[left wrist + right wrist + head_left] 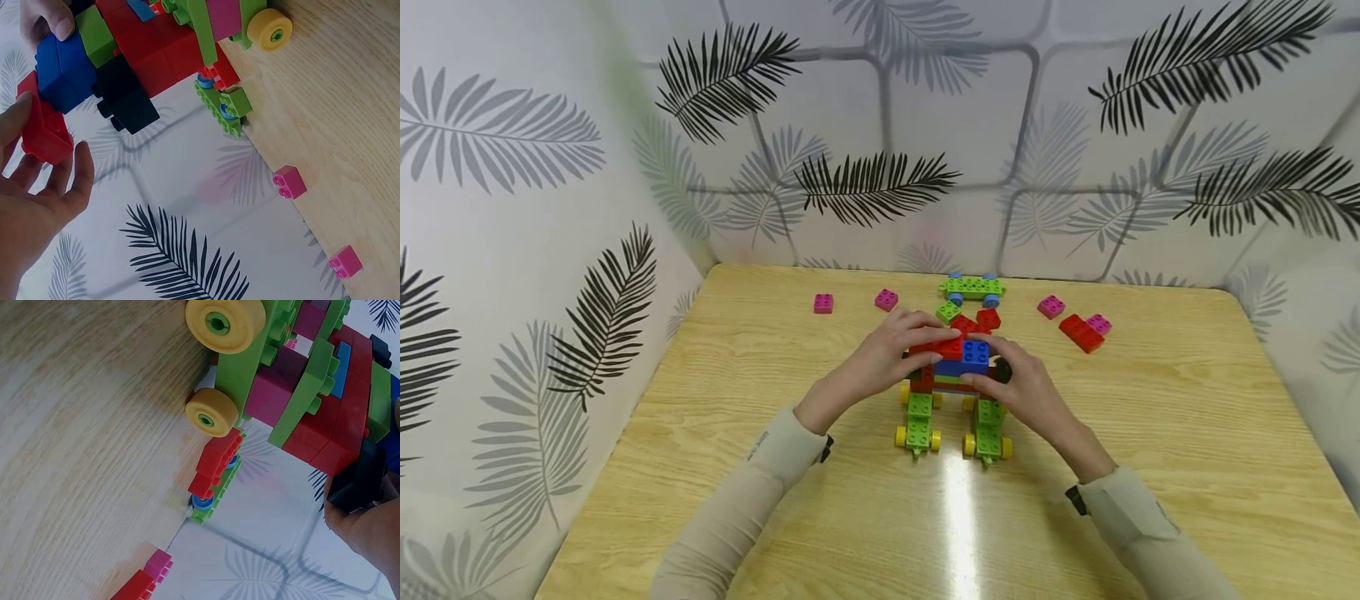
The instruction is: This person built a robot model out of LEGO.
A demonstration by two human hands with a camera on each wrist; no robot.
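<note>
A toy brick structure stands on the table, with red, green, blue and black bricks above two green wheeled bases (pixel 918 432) with yellow wheels (pixel 211 412). On its upper part, my left hand (pixel 880 358) pinches a red brick (pixel 47 132) between thumb and fingers, against the side of the blue bricks (pixel 65 72). From the other side my right hand (pixel 1032 390) grips the blue brick (pixel 975 356) at the top. A black brick (pixel 356 478) juts from the structure beside the right hand. The fingertips of the right hand are partly hidden in the right wrist view.
Behind the structure are a green wheeled base (pixel 972 288) with blue wheels, a small green brick (pixel 948 312) and red bricks (pixel 988 319). Pink bricks (pixel 823 303) lie at the back left. More pink bricks (pixel 1051 307) and a red brick (pixel 1081 333) lie back right, before a patterned wall.
</note>
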